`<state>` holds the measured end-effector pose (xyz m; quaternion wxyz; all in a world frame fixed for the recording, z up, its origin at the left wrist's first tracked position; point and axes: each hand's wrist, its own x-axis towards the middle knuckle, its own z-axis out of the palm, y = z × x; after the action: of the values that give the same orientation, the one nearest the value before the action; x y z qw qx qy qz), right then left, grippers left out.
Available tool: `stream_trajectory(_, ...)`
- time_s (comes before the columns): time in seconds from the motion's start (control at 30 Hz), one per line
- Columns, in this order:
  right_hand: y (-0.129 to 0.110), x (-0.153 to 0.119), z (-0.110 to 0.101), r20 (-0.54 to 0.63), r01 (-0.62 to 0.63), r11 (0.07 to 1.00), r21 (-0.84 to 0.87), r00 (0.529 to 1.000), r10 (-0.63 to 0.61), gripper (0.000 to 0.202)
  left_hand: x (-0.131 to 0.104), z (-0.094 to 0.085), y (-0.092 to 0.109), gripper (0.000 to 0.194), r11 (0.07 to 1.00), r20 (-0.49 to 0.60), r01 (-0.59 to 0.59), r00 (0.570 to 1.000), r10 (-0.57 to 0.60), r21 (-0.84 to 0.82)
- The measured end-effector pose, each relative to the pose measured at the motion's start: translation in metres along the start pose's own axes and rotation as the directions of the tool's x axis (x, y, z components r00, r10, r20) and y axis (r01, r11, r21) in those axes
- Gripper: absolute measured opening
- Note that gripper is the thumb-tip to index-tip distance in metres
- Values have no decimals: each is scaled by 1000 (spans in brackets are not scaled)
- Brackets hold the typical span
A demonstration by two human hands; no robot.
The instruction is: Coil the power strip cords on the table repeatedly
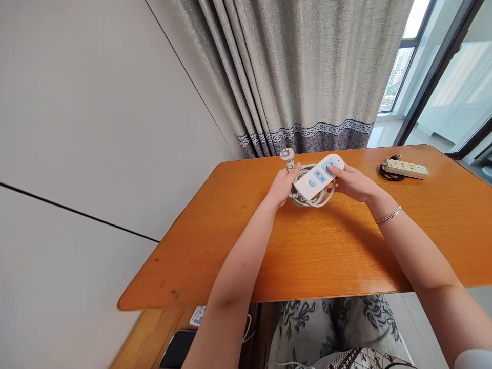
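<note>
A white power strip (pixel 307 185) with light-blue socket faces is held up over the wooden table, tilted with its right end higher. My right hand (pixel 351 180) grips that right end, thumb on the upper blue socket. Behind and below the strip hangs its coiled white cord (pixel 317 203). My left hand (pixel 283 185) is closed around the cord at the left, beside the strip's lower end. The white plug (pixel 287 155) sticks up above my left hand, its prongs pointing up and away from me.
On the right of the wooden table (pixel 215 241) lies a second, cream power strip (pixel 406 168) with a bundled black cord (pixel 391 174). A grey curtain (pixel 307 77) hangs behind the table. A white wall (pixel 96 128) stands at left. Below the near edge lies a black phone-like object (pixel 178 349).
</note>
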<state>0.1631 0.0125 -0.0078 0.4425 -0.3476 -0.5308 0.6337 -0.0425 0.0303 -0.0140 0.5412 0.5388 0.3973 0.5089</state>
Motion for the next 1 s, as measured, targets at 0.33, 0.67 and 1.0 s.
stream_trajectory(0.33, 11, 12, 5, 56, -85, 984, 155, 995, 77, 24, 2, 0, -5, 41, 989, -4, 57, 998, -58, -136)
stream_trajectory(0.67, 18, 18, 1, 55, -80, 981, 178, 996, 71, 32, 5, 3, -1, 45, 915, 24, 174, 984, -178, -364)
stream_trajectory(1.0, 30, 32, 6, -289, 266, 946, 187, 935, -206, 44, 2, 17, -7, 61, 856, 114, 243, 970, -214, -456)
